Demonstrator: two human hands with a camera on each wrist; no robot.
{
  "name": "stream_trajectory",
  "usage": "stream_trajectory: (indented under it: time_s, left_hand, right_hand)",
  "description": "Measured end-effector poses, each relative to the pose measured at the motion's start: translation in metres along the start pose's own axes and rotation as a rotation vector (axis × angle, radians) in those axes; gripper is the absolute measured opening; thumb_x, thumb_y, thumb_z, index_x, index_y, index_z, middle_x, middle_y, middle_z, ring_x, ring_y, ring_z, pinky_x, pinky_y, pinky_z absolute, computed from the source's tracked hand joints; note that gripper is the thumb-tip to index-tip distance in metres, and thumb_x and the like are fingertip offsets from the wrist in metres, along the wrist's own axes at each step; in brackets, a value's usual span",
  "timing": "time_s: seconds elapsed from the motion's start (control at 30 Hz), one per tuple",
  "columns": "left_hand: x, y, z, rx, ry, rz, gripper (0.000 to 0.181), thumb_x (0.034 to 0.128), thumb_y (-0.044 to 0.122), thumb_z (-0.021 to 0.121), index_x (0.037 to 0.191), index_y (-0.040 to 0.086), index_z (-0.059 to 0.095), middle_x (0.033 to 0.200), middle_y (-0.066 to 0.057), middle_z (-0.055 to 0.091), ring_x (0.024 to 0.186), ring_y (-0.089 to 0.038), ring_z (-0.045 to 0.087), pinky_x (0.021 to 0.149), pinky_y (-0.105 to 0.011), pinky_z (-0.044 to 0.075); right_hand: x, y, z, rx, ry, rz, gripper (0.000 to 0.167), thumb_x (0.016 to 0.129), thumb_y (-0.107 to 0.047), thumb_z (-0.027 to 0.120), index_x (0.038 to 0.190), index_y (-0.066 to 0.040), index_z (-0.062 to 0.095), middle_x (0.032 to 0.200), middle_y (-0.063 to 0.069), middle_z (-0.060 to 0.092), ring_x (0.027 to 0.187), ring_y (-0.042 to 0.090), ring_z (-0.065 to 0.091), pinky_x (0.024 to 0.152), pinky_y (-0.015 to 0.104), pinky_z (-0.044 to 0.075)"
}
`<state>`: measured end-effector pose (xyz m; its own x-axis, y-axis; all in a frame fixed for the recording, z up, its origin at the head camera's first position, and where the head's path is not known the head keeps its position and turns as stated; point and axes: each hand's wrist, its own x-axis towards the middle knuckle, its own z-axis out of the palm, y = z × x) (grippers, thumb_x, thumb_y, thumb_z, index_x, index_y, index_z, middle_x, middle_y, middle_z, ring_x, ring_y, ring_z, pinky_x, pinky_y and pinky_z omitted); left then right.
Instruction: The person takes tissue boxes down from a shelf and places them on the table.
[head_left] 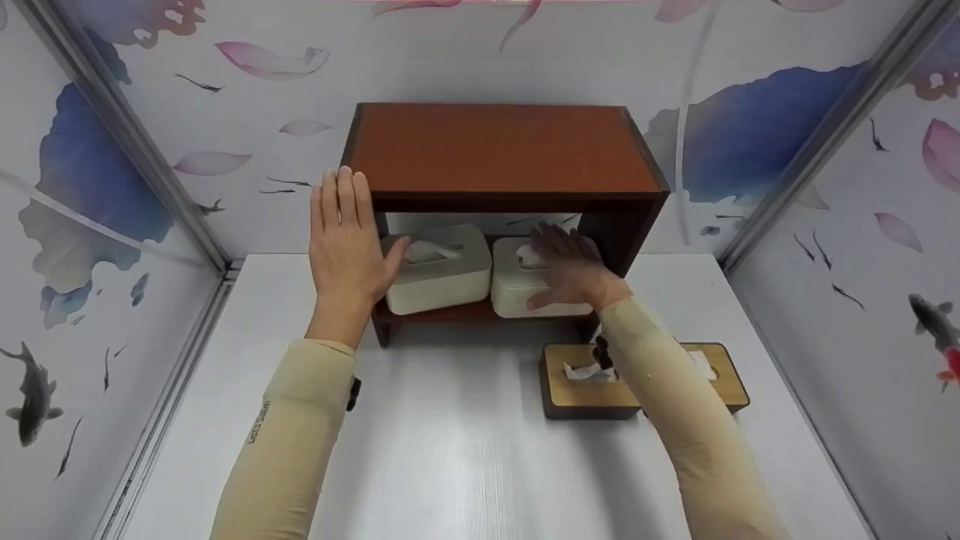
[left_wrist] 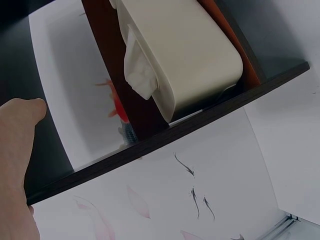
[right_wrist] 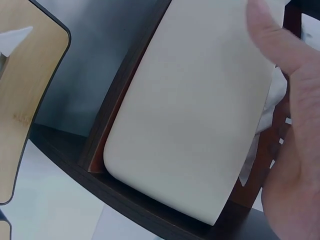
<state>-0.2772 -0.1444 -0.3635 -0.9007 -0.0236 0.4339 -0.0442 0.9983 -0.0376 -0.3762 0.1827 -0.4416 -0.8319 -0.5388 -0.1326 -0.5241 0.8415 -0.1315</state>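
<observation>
Left hand (head_left: 345,255) laid flat along the left side of a reddish-brown wooden shelf (head_left: 502,146), fingers straight and close together, thumb spread inward toward the left cream box (head_left: 442,281); nothing grasped. Right hand (head_left: 571,266) blurred, held across the right cream box (head_left: 514,296), fingers extended and fanned, thumb angled down over the front face; grip loose, not curled round anything, and how firmly it touches I cannot tell. Both cream boxes sit on the shelf's lower board, beneath the top panel: rounded corners, smooth matte shells, a slot in each upper face with soft, crumpled white tissue (head_left: 431,251) poking out. The left one stands askew, its front face slanting; the right one lies squarer, just beside it. Shelf top flat, with a satin wood finish and dark edging; side panels nearly black where the left wrist view catches them. Near the shelf's right front, on a white table (head_left: 435,450) with a faint streaked sheen, two boxes with warm, wood-grained tops and dark sides: the nearer-to-centre wooden-topped box (head_left: 559,394) and the outer wooden-topped box (head_left: 727,382), both partly under the right forearm, white tissue showing at each slot. Beige fabric sleeves (head_left: 300,427), softly creased. Back wall (head_left: 450,67) smooth, printed with pink petals and blue washes.
</observation>
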Motion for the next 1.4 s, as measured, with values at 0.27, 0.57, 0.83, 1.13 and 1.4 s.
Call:
stream_trajectory:
  time_s: [0.27, 0.57, 0.83, 1.13, 1.4]
  left_hand:
    - [0.001, 0.001, -0.001, 0.003, -0.006, 0.001, 0.102, 0.0914, 0.064, 0.048, 0.154, 0.002, -0.003, 0.162, -0.019, 0.002, 0.152, -0.035, 0.001, 0.126, -0.045, 0.001]
    - [0.000, 0.002, 0.000, 0.022, -0.006, 0.003, 0.102, 0.0917, 0.065, 0.047, 0.154, 0.001, -0.004, 0.162, -0.019, 0.002, 0.152, -0.035, 0.002, 0.126, -0.045, 0.001]
    - [0.000, 0.000, 0.000, 0.023, -0.010, 0.000, 0.103, 0.0917, 0.065, 0.047, 0.154, 0.002, -0.005, 0.163, -0.018, 0.001, 0.152, -0.034, 0.001, 0.126, -0.044, 0.000]
    - [0.000, -0.001, 0.000, 0.011, -0.004, 0.001, 0.102, 0.0915, 0.064, 0.048, 0.154, 0.002, -0.003, 0.163, -0.018, 0.002, 0.152, -0.033, 0.002, 0.126, -0.044, 0.002]
    - [-0.001, 0.000, 0.000, 0.006, -0.005, 0.004, 0.103, 0.0915, 0.063, 0.050, 0.154, 0.002, -0.003, 0.163, -0.018, 0.001, 0.152, -0.033, 0.001, 0.126, -0.044, 0.001]
  right_hand:
    - [0.009, 0.002, -0.001, 0.003, -0.042, 0.025, 0.128, 0.072, -0.069, 0.072, 0.157, -0.017, -0.007, 0.165, 0.006, -0.011, 0.154, 0.028, -0.007, 0.125, 0.048, 0.001]
    - [0.014, 0.007, 0.002, 0.011, -0.061, 0.010, 0.124, 0.069, -0.064, 0.077, 0.159, -0.018, 0.004, 0.166, 0.006, 0.000, 0.154, 0.027, 0.000, 0.125, 0.050, 0.002]
    - [0.018, 0.007, 0.006, -0.002, -0.040, 0.014, 0.124, 0.068, -0.063, 0.079, 0.159, -0.019, 0.007, 0.166, 0.006, 0.008, 0.153, 0.027, 0.005, 0.125, 0.048, 0.001]
    - [0.021, 0.009, 0.013, 0.035, -0.005, 0.016, 0.123, 0.066, -0.058, 0.082, 0.158, -0.016, 0.012, 0.162, 0.010, 0.018, 0.152, 0.029, 0.011, 0.126, 0.045, 0.005]
    - [0.020, 0.009, 0.013, 0.052, 0.002, 0.008, 0.125, 0.065, -0.056, 0.084, 0.158, -0.013, 0.012, 0.164, 0.012, 0.014, 0.152, 0.030, 0.010, 0.126, 0.045, 0.005]
